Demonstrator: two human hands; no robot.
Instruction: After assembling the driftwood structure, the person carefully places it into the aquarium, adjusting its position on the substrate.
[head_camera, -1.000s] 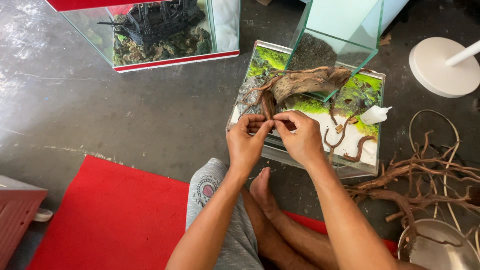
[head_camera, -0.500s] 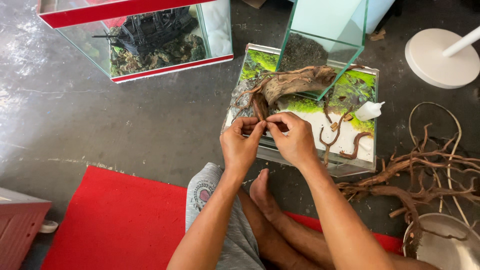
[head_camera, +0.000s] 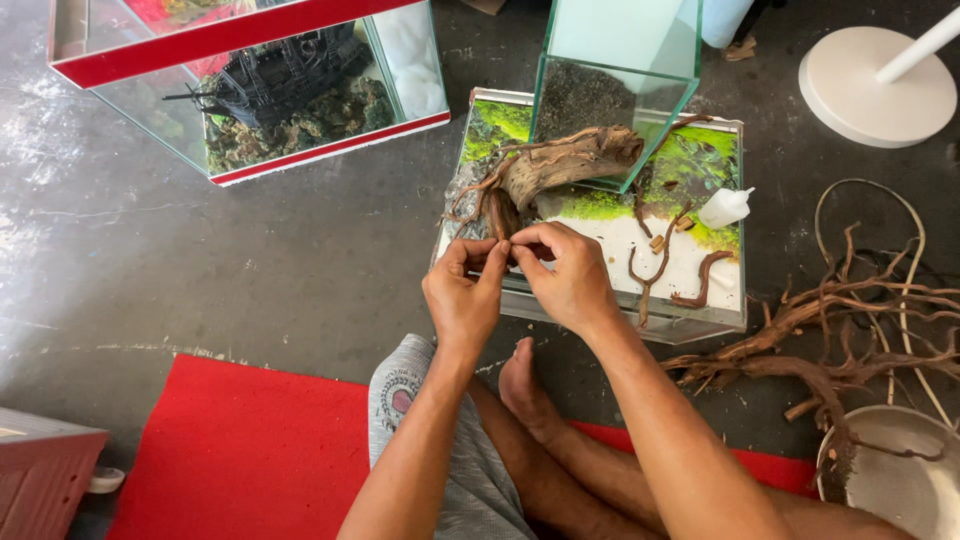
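Observation:
My left hand and my right hand meet fingertip to fingertip over a short brown piece of driftwood, pinching its lower end. That piece stands against a larger twisted driftwood stump. Both rest on a flat box with a green plant picture. Loose curved twigs and a small white squeeze bottle lie on the same box, to the right of my hands.
An empty glass cube tank stands behind the stump. A red-rimmed aquarium with a black shipwreck ornament sits at the back left. A pile of branching roots, a bowl, a white round base, a red mat.
My hands stay pinched on the small wood piece; the view has shifted slightly, and the fingers have turned a little around the piece.

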